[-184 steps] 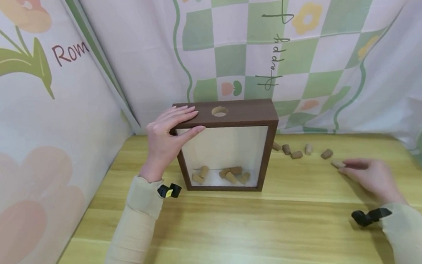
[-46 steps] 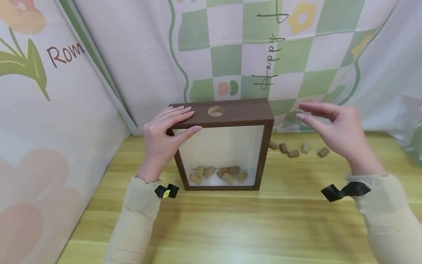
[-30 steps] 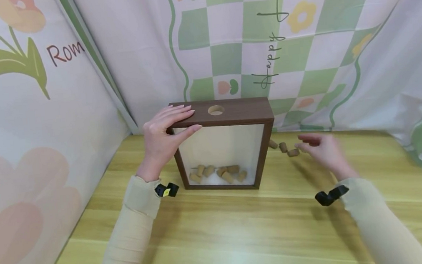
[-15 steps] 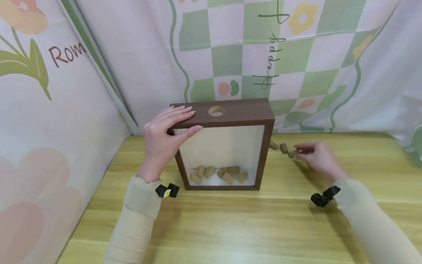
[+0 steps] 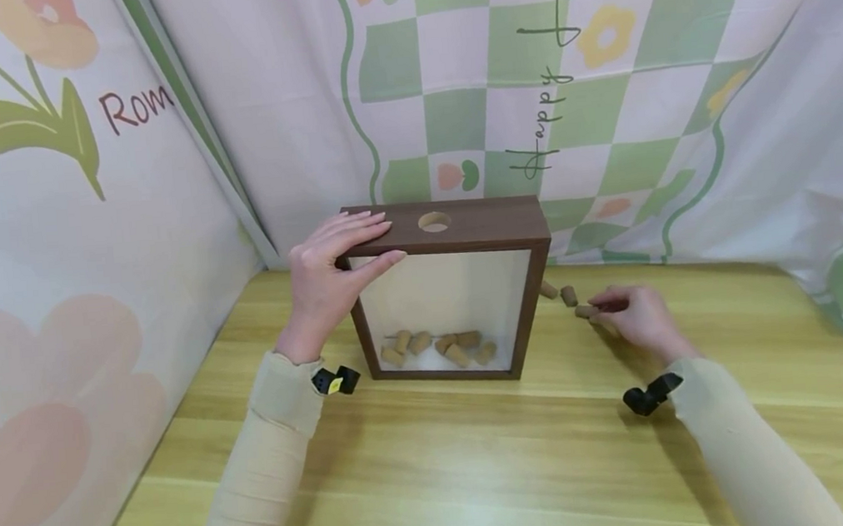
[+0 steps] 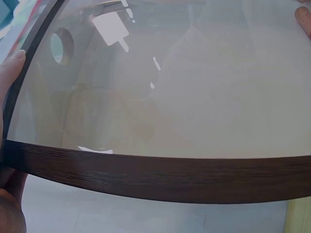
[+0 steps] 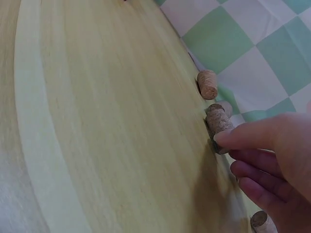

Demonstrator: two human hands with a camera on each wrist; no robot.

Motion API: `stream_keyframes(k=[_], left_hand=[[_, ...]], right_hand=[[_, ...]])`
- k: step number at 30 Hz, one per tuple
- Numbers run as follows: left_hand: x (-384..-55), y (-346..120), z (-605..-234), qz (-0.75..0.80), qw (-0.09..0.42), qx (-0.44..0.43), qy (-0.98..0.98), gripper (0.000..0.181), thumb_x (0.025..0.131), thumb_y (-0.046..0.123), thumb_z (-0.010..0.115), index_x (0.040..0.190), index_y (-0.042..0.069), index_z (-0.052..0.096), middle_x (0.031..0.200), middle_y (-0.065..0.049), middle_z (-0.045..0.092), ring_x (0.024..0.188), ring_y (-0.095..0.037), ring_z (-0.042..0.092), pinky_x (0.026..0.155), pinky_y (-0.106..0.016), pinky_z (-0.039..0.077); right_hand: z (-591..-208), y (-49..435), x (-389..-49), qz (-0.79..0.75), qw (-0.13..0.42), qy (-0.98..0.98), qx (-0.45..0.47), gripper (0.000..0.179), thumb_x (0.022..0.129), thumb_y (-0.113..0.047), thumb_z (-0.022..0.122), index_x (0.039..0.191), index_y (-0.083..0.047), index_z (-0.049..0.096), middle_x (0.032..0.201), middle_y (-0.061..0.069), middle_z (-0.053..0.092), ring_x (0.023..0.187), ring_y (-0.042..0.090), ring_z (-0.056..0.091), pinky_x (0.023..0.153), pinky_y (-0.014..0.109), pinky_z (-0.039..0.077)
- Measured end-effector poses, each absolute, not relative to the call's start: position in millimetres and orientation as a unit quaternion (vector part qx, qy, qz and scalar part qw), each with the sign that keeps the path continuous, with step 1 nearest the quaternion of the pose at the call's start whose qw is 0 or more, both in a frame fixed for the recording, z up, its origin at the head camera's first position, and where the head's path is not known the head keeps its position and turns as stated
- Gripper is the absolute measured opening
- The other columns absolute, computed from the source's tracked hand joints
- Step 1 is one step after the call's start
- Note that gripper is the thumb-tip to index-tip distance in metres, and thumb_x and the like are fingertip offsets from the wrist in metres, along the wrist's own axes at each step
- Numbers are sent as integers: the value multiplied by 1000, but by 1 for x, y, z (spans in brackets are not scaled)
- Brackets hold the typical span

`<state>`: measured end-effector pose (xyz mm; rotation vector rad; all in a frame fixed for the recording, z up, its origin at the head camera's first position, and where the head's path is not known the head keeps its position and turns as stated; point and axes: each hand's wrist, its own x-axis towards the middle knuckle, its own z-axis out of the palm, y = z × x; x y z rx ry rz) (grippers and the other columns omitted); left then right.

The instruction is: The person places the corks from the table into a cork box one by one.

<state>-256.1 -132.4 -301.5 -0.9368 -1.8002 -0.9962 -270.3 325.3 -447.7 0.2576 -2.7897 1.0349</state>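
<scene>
And here's my right hand [image 5: 640, 319], thumb and fingertips pinching one cork [image 5: 585, 311] at the near end of a short row, out past the right edge of the brown wooden box [image 5: 469, 223]; whether it's off the wood, I can't tell. Two loose corks [image 5: 569, 296] sit between my pinch and the box, the farther one partly behind its edge. From my right wrist, another cork [image 7: 263, 222] peeks out below my fingers.

Over on the other side, my left hand [image 5: 321, 284] straddles the box's top left corner, fingers straight across the top, thumb stretched along the front edge, fingertips just short of the round hole [image 5: 435, 222]. Behind the clear front pane [image 5: 446, 286], corks [image 5: 420, 343] lie along the bottom edge. The checkered curtain [image 5: 515, 46] borders the back; in front, a wide stretch of wood-grain tabletop [image 5: 439, 462] runs between my forearms.
</scene>
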Motion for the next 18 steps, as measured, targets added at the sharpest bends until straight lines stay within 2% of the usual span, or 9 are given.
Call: stream_keyframes(k=[3, 7, 8, 10, 14, 18], left_hand=[[-257, -133, -301, -397, 426, -374, -721, 40, 74, 18, 94, 111, 9, 81, 115, -2, 75, 113, -20, 68, 109, -39, 46], [-257, -133, -301, -397, 427, -373, -722, 40, 74, 19, 94, 111, 9, 81, 114, -2, 75, 113, -20, 68, 109, -39, 46], [-257, -133, -301, -398, 427, -373, -721, 40, 74, 19, 94, 110, 9, 81, 114, -2, 75, 113, -20, 68, 109, -39, 46], [-257, -133, -301, -398, 427, -374, -720, 40, 73, 18, 94, 110, 9, 81, 114, -2, 75, 112, -21, 68, 109, -39, 46], [-256, -132, -301, -398, 428, -375, -719, 40, 73, 18, 94, 110, 8, 81, 113, -3, 75, 112, -21, 68, 109, -39, 46], [-256, -132, -300, -396, 429, -375, -720, 40, 73, 18, 94, 110, 8, 81, 114, -3, 75, 112, -21, 68, 109, -39, 46]], right_hand=[[-445, 326, -268, 356, 66, -929, 75, 28, 94, -10, 76, 118, 2, 73, 123, 27, 66, 108, 41, 64, 93, 49, 53], [-431, 323, -261, 383, 46, -921, 59, 31, 99, -19, 70, 124, 0, 71, 120, 23, 69, 105, 37, 65, 83, 28, 54], [-427, 322, -260, 387, 50, -919, 58, 32, 99, -21, 70, 124, -1, 71, 118, 23, 70, 103, 32, 67, 81, 23, 54], [-417, 318, -260, 396, 66, -914, 60, 33, 99, -23, 72, 123, -1, 71, 116, 22, 71, 97, 21, 68, 74, 15, 53], [-393, 307, -258, 398, 129, -905, 73, 33, 95, -24, 76, 117, 0, 74, 111, 21, 73, 84, -2, 64, 69, 11, 53], [-363, 294, -250, 406, 164, -896, 69, 36, 95, -31, 76, 118, -4, 75, 113, 16, 73, 87, -4, 63, 74, 9, 50]])
